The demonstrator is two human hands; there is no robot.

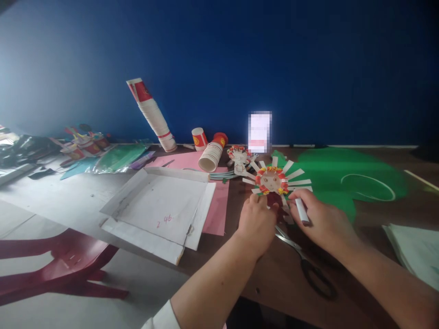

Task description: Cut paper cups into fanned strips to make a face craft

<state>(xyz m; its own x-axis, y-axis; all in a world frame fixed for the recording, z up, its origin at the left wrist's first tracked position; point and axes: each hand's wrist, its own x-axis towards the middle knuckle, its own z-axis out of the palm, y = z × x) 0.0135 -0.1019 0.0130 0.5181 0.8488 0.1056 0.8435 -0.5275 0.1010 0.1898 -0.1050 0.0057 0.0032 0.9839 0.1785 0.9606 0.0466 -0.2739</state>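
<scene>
Both hands pinch the paper-cup sunburst on the brown table, left hand at its lower edge, right hand apparently also clasping a white stick, while a tipped cup beyond looks empty.

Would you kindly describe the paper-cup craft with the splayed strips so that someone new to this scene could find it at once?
Start at the brown table below the blue wall, then find the green paper sheet. At its left edge, the left hand and right hand hold the paper-cup craft. Unlike the whole paper cups behind, it is flattened into a sun of white strips around a drawn face.
</scene>
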